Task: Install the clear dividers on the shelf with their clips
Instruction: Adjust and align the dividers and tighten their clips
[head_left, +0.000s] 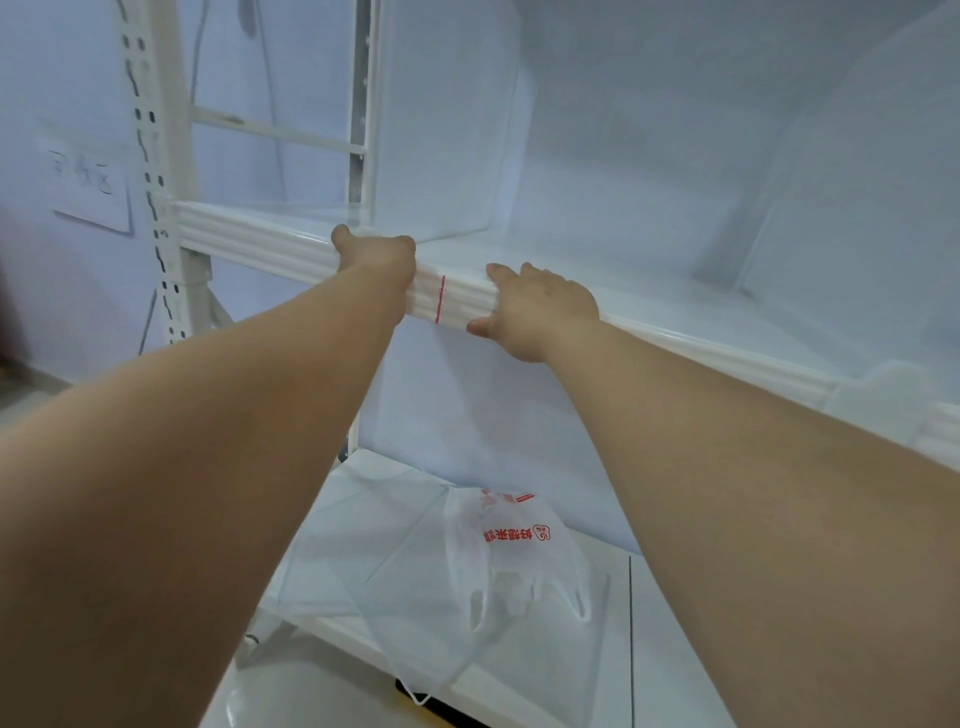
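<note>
A clear divider (441, 130) stands upright on the white shelf (649, 296), running from the front edge toward the back wall. My left hand (376, 252) is at the divider's front foot, fingers curled over the shelf's front rail (249, 241); what it pinches is hidden. My right hand (537, 306) grips the same rail a little to the right, fingers on top and thumb underneath. A red line (441, 299) is marked on the rail between my hands. No clip can be made out.
A white perforated upright post (156, 182) stands at the left. On the lower shelf (675, 649) lie more clear sheets (374, 566) and a white plastic bag (514, 551) with red print. A paper note (91, 179) hangs on the left wall.
</note>
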